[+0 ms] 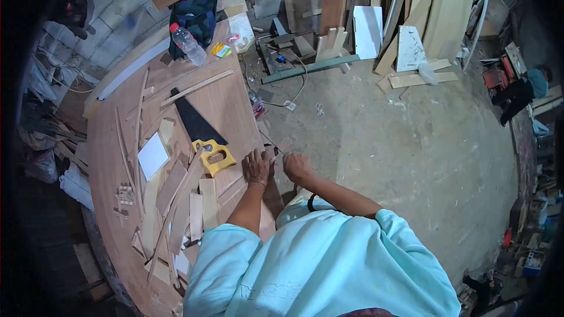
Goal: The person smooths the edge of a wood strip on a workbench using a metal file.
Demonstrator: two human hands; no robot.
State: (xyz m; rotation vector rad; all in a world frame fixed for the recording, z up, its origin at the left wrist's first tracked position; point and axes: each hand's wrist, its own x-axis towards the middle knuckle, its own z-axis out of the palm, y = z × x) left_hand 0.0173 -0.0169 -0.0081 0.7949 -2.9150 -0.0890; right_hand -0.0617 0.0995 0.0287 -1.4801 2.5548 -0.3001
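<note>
My left hand [257,166] lies on the right edge of the wooden workbench [226,105], fingers pointing forward and pressing near a small dark piece at the edge. Just right of it, past the bench edge, my right hand [298,168] is closed around the end of a thin tool or strip, too small to identify, which points toward the bench edge. A handsaw with a yellow handle [214,157] and dark blade rests on the bench left of my left hand. Wood strips and offcuts [179,185] are piled further left, with a white square piece [154,157] on them.
A plastic bottle [188,45] with a red cap and a dark bag [197,16] are at the bench's far end. Boards [446,12] lean at the back wall. A green bar [311,68] and a cable lie on the floor. Another person [529,88] is at far right.
</note>
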